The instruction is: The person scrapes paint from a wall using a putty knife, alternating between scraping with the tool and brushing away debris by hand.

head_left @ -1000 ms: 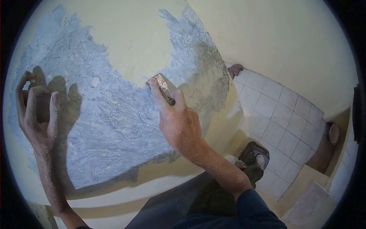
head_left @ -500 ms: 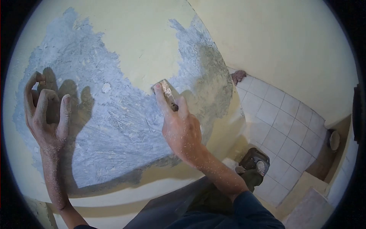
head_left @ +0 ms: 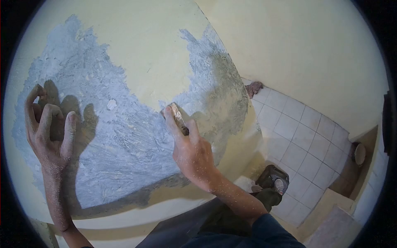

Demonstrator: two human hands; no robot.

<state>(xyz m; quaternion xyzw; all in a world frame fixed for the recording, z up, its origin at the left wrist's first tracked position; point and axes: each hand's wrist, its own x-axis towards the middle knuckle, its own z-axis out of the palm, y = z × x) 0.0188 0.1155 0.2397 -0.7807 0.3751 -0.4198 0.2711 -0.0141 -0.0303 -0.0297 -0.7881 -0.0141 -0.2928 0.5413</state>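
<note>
A pale yellow wall [head_left: 144, 53] bears a large rough grey-blue patch [head_left: 120, 144] with ragged edges. My right hand [head_left: 192, 153] grips a small flat scraper [head_left: 178, 116], its edge against the wall where yellow paint meets the grey patch. The index finger lies along the tool. My left hand [head_left: 49, 132] is raised at the patch's left side, fingers apart and bent, with nothing visible in it; its shadow falls on the wall. Pale dust covers both hands and forearms.
White floor tiles [head_left: 306, 144] lie at the right, below another yellow wall [head_left: 297, 49]. A crumpled brownish cloth [head_left: 254, 88] rests by the wall corner. My foot stands near a dark tray-like object [head_left: 269, 175]. A round bowl-like object [head_left: 359, 153] is at the far right.
My right hand and the scraper have moved slightly down and left along the wall. The whole view has shifted a little, and my left hand keeps its pose.
</note>
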